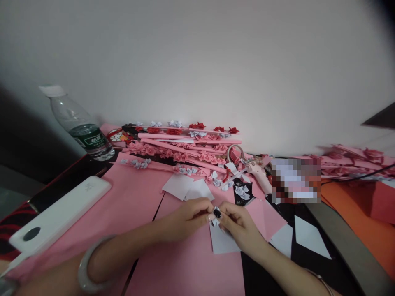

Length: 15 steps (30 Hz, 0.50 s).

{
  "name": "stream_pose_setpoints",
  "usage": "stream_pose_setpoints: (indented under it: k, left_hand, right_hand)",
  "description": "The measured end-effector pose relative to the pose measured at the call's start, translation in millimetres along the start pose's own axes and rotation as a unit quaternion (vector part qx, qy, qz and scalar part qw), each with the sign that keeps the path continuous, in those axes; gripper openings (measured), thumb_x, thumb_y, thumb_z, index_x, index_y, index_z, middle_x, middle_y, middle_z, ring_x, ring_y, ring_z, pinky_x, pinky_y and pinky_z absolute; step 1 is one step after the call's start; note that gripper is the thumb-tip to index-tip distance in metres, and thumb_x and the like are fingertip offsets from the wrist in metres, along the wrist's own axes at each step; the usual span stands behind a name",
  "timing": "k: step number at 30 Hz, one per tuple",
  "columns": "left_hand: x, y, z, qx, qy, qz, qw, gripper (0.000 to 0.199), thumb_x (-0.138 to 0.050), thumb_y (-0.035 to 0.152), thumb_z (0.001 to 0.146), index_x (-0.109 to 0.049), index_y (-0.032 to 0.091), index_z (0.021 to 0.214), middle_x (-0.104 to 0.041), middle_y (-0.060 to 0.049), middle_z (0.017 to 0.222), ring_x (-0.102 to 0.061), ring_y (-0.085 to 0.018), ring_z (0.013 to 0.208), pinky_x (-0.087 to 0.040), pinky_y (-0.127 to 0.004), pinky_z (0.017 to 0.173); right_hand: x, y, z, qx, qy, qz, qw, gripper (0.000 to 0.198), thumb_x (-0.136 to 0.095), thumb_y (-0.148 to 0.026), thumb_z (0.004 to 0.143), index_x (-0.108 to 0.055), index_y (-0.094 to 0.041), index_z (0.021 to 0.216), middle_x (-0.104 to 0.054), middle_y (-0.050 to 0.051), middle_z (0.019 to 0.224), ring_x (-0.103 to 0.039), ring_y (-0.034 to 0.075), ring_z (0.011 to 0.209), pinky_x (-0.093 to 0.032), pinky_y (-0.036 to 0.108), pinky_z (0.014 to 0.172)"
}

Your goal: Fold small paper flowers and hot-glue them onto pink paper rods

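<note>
Between my fingertips is a small folded white paper flower (215, 223), pinched from both sides. My left hand (189, 220) closes on its left side. My right hand (242, 227) grips it from the right, with a dark thumbnail at the front. Partly under the hands lies a white paper square (224, 242) on the pink paper sheets (185, 267). Beyond the hands are two more white paper squares (179, 186). Several loose white paper flowers (242, 190) rest just past my right hand, and pink paper squares (267, 218) lie beside it.
A pile of pink paper stems with flowers (185, 156) runs along the wall. A glue gun (259, 176) and a tape roll (235, 153) lie near it. At left are a water bottle (88, 131) and a white power bank (61, 216). Orange paper (354, 213) lies right.
</note>
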<state>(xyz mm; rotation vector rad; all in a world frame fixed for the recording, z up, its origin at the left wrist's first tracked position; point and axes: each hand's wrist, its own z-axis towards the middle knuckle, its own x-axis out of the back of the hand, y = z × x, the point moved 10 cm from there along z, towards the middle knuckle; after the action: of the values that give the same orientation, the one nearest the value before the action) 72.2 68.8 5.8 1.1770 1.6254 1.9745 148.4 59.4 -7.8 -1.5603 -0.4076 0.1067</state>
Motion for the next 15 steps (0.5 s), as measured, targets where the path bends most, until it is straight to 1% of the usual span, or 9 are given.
stream_pose_setpoints:
  k: [2, 4, 6, 7, 8, 10, 11, 13, 15]
  left_hand:
    - [1, -2, -1, 0.01, 0.006, -0.022, 1.0, 0.021, -0.04, 0.031, 0.09, -0.04, 0.019, 0.072, -0.038, 0.003, 0.071, -0.037, -0.012, 0.066, -0.031, -0.023, 0.061]
    - [-1, -3, -1, 0.016, -0.002, -0.046, 0.999, 0.022, -0.042, 0.033, 0.089, -0.042, 0.019, 0.072, -0.04, 0.003, 0.072, -0.038, -0.012, 0.067, -0.031, -0.023, 0.061]
    - [-2, -4, -2, 0.018, -0.002, -0.058, 0.998, 0.02, -0.044, 0.034, 0.088, -0.045, 0.019, 0.075, -0.041, 0.003, 0.072, -0.038, -0.012, 0.067, -0.031, -0.023, 0.061]
    - [-5, -6, -3, 0.027, -0.009, -0.054, 0.998, 0.02, -0.046, 0.035, 0.087, -0.045, 0.018, 0.076, -0.041, 0.003, 0.072, -0.038, -0.011, 0.066, -0.03, -0.022, 0.059]
    - [-5, -9, -3, 0.037, -0.003, -0.047, 0.998, 0.02, -0.048, 0.035, 0.086, -0.046, 0.018, 0.077, -0.041, 0.004, 0.071, -0.037, -0.011, 0.064, -0.029, -0.022, 0.057]
    - [-5, -12, -2, 0.053, 0.005, -0.032, 0.998, 0.024, -0.051, 0.036, 0.085, -0.046, 0.018, 0.071, -0.042, 0.004, 0.069, -0.038, -0.01, 0.063, -0.029, -0.022, 0.058]
    - [-5, -15, -1, 0.072, 0.007, -0.032, 0.997, 0.026, -0.052, 0.037, 0.084, -0.045, 0.018, 0.068, -0.042, 0.004, 0.067, -0.038, -0.01, 0.063, -0.028, -0.022, 0.057]
    - [-5, -19, 2, 0.096, 0.007, -0.028, 0.995, 0.029, -0.059, 0.036, 0.079, -0.044, 0.017, 0.063, -0.042, 0.005, 0.063, -0.039, -0.01, 0.061, -0.028, -0.022, 0.058]
    - [-6, -28, 6, 0.121, -0.001, -0.02, 0.992, 0.028, -0.063, 0.032, 0.075, -0.044, 0.018, 0.061, -0.043, 0.005, 0.062, -0.042, -0.011, 0.062, -0.03, -0.022, 0.058]
  right_hand:
    - [-2, 0, 0, -0.003, 0.004, 0.001, 1.0, 0.038, -0.048, -0.045, 0.087, -0.043, -0.018, 0.06, -0.038, -0.005, 0.053, -0.031, 0.008, 0.048, -0.022, 0.022, 0.044]
    - [-3, -1, -1, 0.0, 0.009, -0.011, 1.0, 0.038, -0.046, -0.043, 0.088, -0.041, -0.018, 0.06, -0.035, -0.006, 0.053, -0.029, 0.008, 0.048, -0.022, 0.022, 0.045]
    - [-2, -2, -2, 0.016, 0.02, -0.04, 0.999, 0.037, -0.044, -0.041, 0.09, -0.038, -0.019, 0.061, -0.032, -0.006, 0.054, -0.028, 0.008, 0.049, -0.022, 0.022, 0.045]
    - [-1, -3, -2, 0.027, 0.024, -0.06, 0.998, 0.037, -0.042, -0.039, 0.09, -0.037, -0.019, 0.061, -0.031, -0.005, 0.055, -0.028, 0.008, 0.05, -0.022, 0.022, 0.045]
    - [-2, -5, -3, 0.039, 0.022, -0.08, 0.996, 0.036, -0.041, -0.038, 0.091, -0.035, -0.019, 0.061, -0.031, -0.005, 0.055, -0.028, 0.008, 0.051, -0.022, 0.022, 0.045]
    - [-4, -7, -4, 0.063, 0.014, -0.129, 0.99, 0.033, -0.04, -0.033, 0.091, -0.034, -0.019, 0.062, -0.031, -0.005, 0.056, -0.029, 0.008, 0.051, -0.022, 0.022, 0.046]
    - [-5, -8, -4, 0.075, 0.012, -0.157, 0.985, 0.033, -0.041, -0.031, 0.091, -0.033, -0.019, 0.062, -0.032, -0.005, 0.055, -0.031, 0.008, 0.051, -0.023, 0.022, 0.047]
    - [-6, -6, -3, 0.083, 0.01, -0.203, 0.976, 0.031, -0.044, -0.03, 0.089, -0.034, -0.019, 0.062, -0.035, -0.005, 0.055, -0.034, 0.008, 0.051, -0.025, 0.021, 0.048]
    - [-10, -1, -1, 0.084, -0.009, -0.212, 0.974, 0.029, -0.044, -0.031, 0.088, -0.038, -0.019, 0.063, -0.039, -0.004, 0.054, -0.037, 0.008, 0.05, -0.027, 0.021, 0.047]
